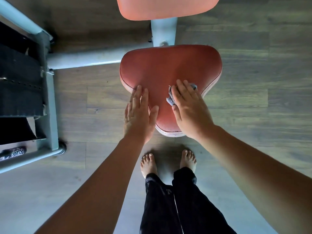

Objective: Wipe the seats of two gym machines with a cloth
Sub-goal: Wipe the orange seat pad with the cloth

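1 red seat (170,71), 1 backrest pad (167,7), 1 grey cloth (171,99), 2 hands, 2 bare feet.

cloth (170,98) mostly hidden under right hand (189,108), backrest pad (167,7) cut off by top edge

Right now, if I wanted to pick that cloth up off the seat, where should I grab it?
Probably the bunched corner poking out left of the right hand: the cloth lies mostly flat under that palm on the seat. Pinch there from the left, lifting the palm.
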The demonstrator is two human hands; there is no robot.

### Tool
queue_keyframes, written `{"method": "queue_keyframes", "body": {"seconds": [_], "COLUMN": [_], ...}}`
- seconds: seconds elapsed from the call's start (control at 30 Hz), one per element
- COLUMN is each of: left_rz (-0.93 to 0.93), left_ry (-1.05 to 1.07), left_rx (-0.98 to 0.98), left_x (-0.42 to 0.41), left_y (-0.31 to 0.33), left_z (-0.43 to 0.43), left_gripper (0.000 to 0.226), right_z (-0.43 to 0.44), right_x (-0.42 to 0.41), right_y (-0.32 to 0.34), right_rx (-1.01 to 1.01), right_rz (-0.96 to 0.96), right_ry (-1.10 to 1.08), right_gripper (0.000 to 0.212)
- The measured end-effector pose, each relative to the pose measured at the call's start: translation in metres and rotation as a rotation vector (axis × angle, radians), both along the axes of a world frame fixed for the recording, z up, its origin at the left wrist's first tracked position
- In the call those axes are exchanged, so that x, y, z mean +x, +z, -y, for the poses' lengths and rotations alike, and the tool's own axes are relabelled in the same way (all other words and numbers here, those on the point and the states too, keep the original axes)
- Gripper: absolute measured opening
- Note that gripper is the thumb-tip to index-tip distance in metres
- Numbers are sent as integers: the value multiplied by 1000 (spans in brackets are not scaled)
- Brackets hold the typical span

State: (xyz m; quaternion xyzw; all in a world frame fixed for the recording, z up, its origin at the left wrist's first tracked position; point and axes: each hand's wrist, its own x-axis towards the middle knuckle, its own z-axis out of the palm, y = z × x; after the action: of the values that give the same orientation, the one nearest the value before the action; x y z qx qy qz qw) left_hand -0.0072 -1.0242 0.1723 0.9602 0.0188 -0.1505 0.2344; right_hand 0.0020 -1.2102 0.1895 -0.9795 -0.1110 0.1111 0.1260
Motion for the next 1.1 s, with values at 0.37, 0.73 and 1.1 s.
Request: {"method": "queue_keyframes", "body": {"seconds": [0.37, 0.73, 1.1], "left_rz": [1, -40, -96], "left_ry": [-11, -41, -65], "left_rx": [-18, 20, 75], "left_x": [-1, -1, -21], "left_y": [-5, 1, 27], "left_z": [-4, -5, -7], "left_gripper": [67, 67, 69], "right_z": [-35, -3, -15], "right_x": [113, 102, 49], "right_y": [-18, -16, 5], "right_rx": [-113, -23, -27], "right_rz": [-39, -55, -80], "right_ry": [-118, 64, -55], "right_gripper": [60, 62, 68]}}
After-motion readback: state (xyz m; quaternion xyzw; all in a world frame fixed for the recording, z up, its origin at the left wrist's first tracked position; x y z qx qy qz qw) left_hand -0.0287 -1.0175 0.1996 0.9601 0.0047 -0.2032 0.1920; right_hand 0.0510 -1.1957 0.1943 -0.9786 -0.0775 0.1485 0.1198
